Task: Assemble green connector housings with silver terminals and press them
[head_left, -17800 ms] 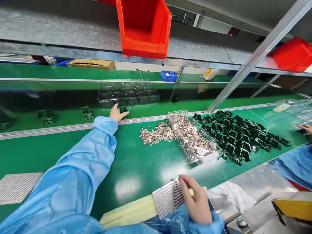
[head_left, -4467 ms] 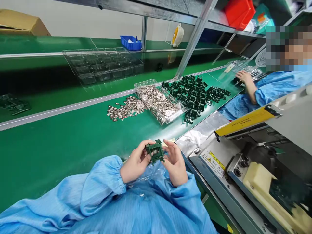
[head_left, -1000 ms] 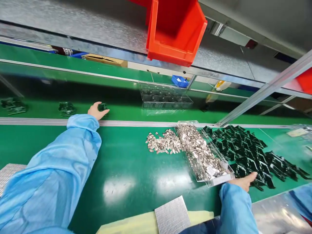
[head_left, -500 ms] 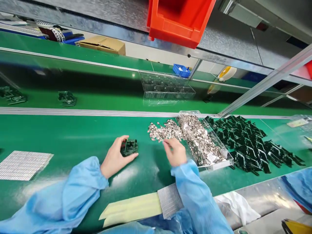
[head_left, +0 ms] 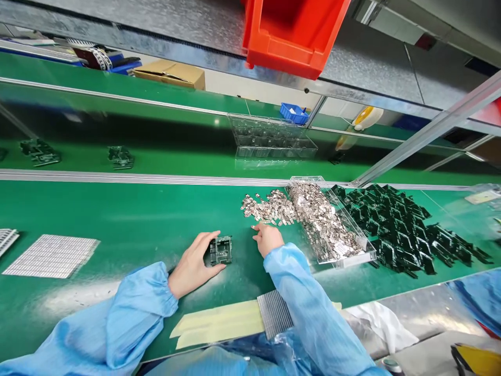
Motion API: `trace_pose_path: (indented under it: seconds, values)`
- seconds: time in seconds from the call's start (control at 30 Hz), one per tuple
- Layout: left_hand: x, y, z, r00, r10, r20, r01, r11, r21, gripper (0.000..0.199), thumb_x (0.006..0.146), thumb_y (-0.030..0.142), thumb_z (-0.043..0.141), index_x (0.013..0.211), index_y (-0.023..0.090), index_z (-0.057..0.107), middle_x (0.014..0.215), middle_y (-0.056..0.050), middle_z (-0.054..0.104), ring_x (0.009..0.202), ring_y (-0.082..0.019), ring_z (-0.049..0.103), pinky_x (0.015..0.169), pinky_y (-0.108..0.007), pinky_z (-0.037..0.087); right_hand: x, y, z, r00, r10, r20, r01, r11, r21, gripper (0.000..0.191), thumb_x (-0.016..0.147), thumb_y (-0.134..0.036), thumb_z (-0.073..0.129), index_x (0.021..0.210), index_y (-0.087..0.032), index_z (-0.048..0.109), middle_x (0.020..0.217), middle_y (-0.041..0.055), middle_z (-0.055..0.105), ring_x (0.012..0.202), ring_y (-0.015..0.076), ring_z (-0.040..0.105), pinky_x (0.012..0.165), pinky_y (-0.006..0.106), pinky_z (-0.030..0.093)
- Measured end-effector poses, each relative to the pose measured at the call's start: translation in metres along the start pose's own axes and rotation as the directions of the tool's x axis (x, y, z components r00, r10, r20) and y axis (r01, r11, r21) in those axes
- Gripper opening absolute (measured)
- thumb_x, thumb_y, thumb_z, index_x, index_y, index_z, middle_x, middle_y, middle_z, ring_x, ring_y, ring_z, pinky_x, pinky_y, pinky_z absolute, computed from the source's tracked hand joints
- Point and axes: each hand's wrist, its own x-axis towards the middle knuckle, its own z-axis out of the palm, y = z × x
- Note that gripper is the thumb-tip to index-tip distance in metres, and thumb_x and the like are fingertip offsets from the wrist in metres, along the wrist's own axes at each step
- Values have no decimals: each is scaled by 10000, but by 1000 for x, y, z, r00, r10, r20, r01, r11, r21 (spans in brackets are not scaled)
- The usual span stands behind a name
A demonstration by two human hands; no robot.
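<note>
My left hand holds a small green circuit board assembly at its left side, thumb and fingers around its edges, on the green bench. To the right, my right hand is closed in a pinch, with a tiny metal piece at the fingertips. Behind it lies a loose pile of small silvery metal parts. A clear tray full of similar parts stands right of the pile.
Many dark green boards lie at the right. A gridded white sheet is at the left. Yellow strips and a grey ribbed piece lie near the front edge. An orange bin hangs overhead.
My right hand has drawn back left from the metal pile, with a tiny piece now showing at its fingertips. My left hand and the board sit slightly lower and further right in view.
</note>
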Motion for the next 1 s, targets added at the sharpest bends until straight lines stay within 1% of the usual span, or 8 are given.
trace_pose_path:
  seconds: [0.1, 0.23, 0.37, 0.5, 0.67, 0.73, 0.87, 1.0]
  values:
    - [5, 17, 16, 994, -112, 1, 106, 935, -338, 515, 671, 256, 764, 1130, 230, 532, 1207, -88, 537, 1027, -251, 655, 853, -407, 588, -34, 1, -26, 999, -17, -27, 20, 995, 95, 104, 797, -165, 619, 780, -231, 697, 669, -4, 601, 539, 158, 595, 551, 273, 485]
    - [8, 51, 49, 948, -205, 244, 319, 593, -739, 614, 661, 252, 782, 1159, 226, 424, 1119, -70, 600, 854, -201, 718, 744, -356, 624, -94, -5, -61, 977, -18, -211, 77, 958, 275, 166, 875, -268, 562, 890, -204, 714, 796, 41, 662, 675, 171, 634, 587, 266, 501]
    - [3, 84, 75, 925, -129, 358, 379, 402, -834, 635, 661, 244, 804, 1155, 240, 405, 1040, -33, 636, 804, -171, 720, 742, -329, 620, -149, -13, -68, 896, 239, -374, 13, 829, 559, 121, 810, -314, 697, 837, -196, 695, 684, 16, 664, 585, 145, 589, 515, 227, 465]
    - [-9, 101, 86, 948, 2, 320, 288, 427, -857, 514, 776, 256, 727, 1182, 254, 412, 1117, -49, 615, 908, -157, 698, 854, -322, 585, -177, -16, -56, 852, 407, -330, -31, 669, 743, 239, 803, -338, 721, 995, -197, 709, 674, 19, 680, 558, 148, 603, 475, 222, 483]
    - [-20, 113, 87, 964, 55, 260, 193, 531, -825, 426, 844, 292, 648, 1200, 244, 417, 1108, -77, 621, 940, -176, 681, 852, -316, 574, -184, -17, -47, 850, 437, -296, -37, 609, 792, 176, 837, -347, 694, 909, -187, 696, 680, 30, 675, 572, 167, 613, 464, 239, 493]
    - [-23, 116, 87, 968, 43, 249, 183, 561, -808, 424, 838, 285, 651, 1194, 250, 424, 1079, -69, 622, 910, -171, 676, 833, -312, 576, -183, -18, -45, 844, 403, -354, 8, 651, 759, 116, 841, -307, 678, 862, -193, 687, 709, 27, 657, 595, 160, 599, 498, 245, 487]
    - [-26, 117, 87, 971, 45, 235, 165, 583, -796, 408, 843, 262, 634, 1197, 268, 431, 1048, -50, 612, 839, -141, 660, 804, -288, 574, -182, -21, -39, 798, 299, -523, 50, 832, 552, 50, 805, -235, 660, 803, -208, 702, 930, 64, 625, 799, 194, 593, 605, 277, 474]
    - [-29, 115, 87, 968, 65, 241, 157, 594, -789, 402, 841, 277, 641, 1197, 266, 454, 1093, -62, 614, 853, -155, 665, 789, -286, 572, -182, -22, -37, 800, 278, -532, -22, 900, 436, 77, 819, -276, 645, 803, -224, 699, 1100, 83, 594, 978, 250, 566, 775, 370, 469]
